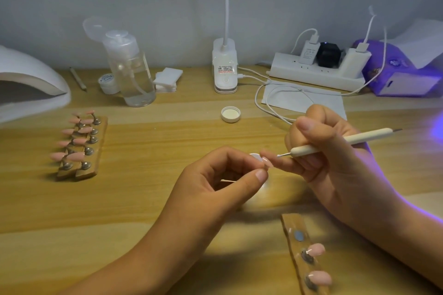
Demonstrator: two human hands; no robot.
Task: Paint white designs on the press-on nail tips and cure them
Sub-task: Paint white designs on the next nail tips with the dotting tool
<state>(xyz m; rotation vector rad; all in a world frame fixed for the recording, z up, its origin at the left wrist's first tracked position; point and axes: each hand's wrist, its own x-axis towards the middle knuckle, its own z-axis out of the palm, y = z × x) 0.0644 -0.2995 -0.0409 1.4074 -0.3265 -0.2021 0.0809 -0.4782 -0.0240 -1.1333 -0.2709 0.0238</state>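
My left hand (217, 178) pinches a pink nail tip (266, 161) on its small stand between thumb and fingers, above the middle of the table. My right hand (330, 151) grips a white dotting pen (340, 142) like a pencil. The pen's metal point carries white paint and sits just right of the held tip. A wooden holder strip (291, 224) at the near right carries two pink tips (316, 249). Two more strips (82, 170) at the left hold several pink tips (74, 157).
A white curing lamp (26, 84) stands at the far left and a purple-lit lamp (405, 79) at the far right. At the back are a pump bottle (130, 67), a small jar (108, 82), cotton pads (166, 79), a desk-lamp base (225, 67), a power strip (316, 72) with cables, and a loose lid (230, 114).
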